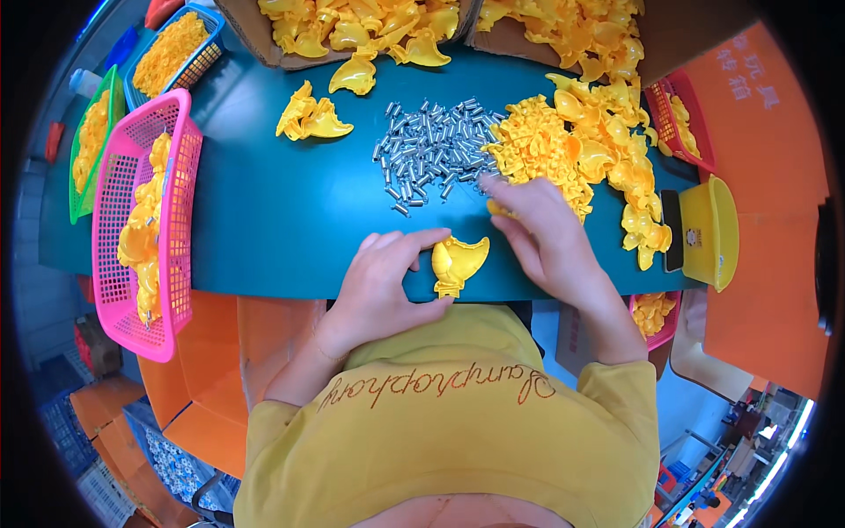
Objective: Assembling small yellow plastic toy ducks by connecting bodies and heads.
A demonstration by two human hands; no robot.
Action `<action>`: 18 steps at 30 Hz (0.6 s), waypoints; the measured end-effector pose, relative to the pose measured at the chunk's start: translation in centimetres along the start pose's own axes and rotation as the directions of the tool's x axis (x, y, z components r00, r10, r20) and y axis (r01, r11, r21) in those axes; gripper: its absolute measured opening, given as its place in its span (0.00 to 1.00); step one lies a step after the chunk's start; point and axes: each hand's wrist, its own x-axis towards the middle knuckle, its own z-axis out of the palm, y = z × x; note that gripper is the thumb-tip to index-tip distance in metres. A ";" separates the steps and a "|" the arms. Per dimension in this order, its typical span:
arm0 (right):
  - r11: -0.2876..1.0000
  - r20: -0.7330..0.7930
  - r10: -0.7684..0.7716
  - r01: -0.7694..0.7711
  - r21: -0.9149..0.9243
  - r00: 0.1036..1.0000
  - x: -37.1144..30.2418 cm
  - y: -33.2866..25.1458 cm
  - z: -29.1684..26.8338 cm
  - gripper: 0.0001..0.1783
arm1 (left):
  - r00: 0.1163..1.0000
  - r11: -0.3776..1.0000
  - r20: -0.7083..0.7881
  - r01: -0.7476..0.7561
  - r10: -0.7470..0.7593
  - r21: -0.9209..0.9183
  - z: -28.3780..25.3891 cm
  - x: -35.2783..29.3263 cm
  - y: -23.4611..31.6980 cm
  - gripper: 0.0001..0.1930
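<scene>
My left hand (380, 280) grips a yellow plastic shell half (458, 262), curved to a point, by its left side, finger and thumb at its edge. The shell's hollow inside faces up at the table's near edge. My right hand (547, 231) is over the table just right of the shell. Its fingertips reach the edge of a pile of small silver metal cylinders (436, 150). Between its thumb and fingers shows a small yellow plastic piece (498, 209), partly hidden. Beside that hand lies a heap of small yellow pieces (537, 145).
Yellow shells (629, 176) spread along the right side. Two cardboard boxes of shells (352, 31) stand at the back. A pink basket (110, 211) with yellow parts is at the left. A yellow tub (713, 233) stands at the right edge. Several shells (312, 116) lie back left on the green table (264, 211).
</scene>
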 end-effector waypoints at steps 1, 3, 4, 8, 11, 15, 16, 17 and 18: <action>1.000 0.001 0.004 -0.004 0.001 1.000 -0.4 -0.2 0.5 0.16 | 1.000 1.000 0.003 0.002 -0.002 -0.001 0.0 0.0 -0.2 0.39; 0.967 0.024 0.014 -0.020 0.255 1.000 -1.5 -0.6 1.8 0.17 | 0.998 0.998 0.005 -0.058 0.058 -0.031 -0.1 -0.2 -0.6 0.39; 0.912 0.077 0.172 -0.188 0.364 0.982 -2.1 -1.2 2.3 0.17 | 0.999 0.998 0.008 -0.053 0.053 -0.032 -0.2 -0.2 -0.5 0.39; 0.708 -0.043 0.341 -0.226 0.669 0.939 -3.7 -0.7 5.6 0.13 | 0.999 0.998 0.041 -0.021 0.024 -0.062 -0.6 -0.5 -0.5 0.40; 0.897 -0.139 0.172 -0.097 0.430 0.975 -3.7 -0.3 6.0 0.10 | 0.999 0.997 0.034 -0.040 0.042 -0.060 -0.6 -0.6 -0.7 0.39; 0.924 -0.096 0.214 -0.169 0.343 0.972 -4.2 -0.3 5.9 0.08 | 0.998 0.996 0.034 -0.052 0.055 -0.068 -0.7 -0.4 -1.0 0.38; 0.908 -0.106 0.233 -0.178 0.379 0.967 -4.3 -0.3 6.0 0.08 | 0.998 0.996 0.034 -0.052 0.054 -0.070 -0.7 -0.4 -1.0 0.38; 0.908 -0.104 0.233 -0.178 0.378 0.967 -4.4 -0.2 6.1 0.08 | 0.998 0.996 0.029 -0.049 0.051 -0.074 -0.7 -0.4 -0.9 0.38; 0.908 -0.140 0.229 -0.159 0.389 0.963 -4.4 -0.1 6.2 0.08 | 0.999 0.996 0.024 -0.045 0.047 -0.078 -0.7 -0.4 -0.9 0.37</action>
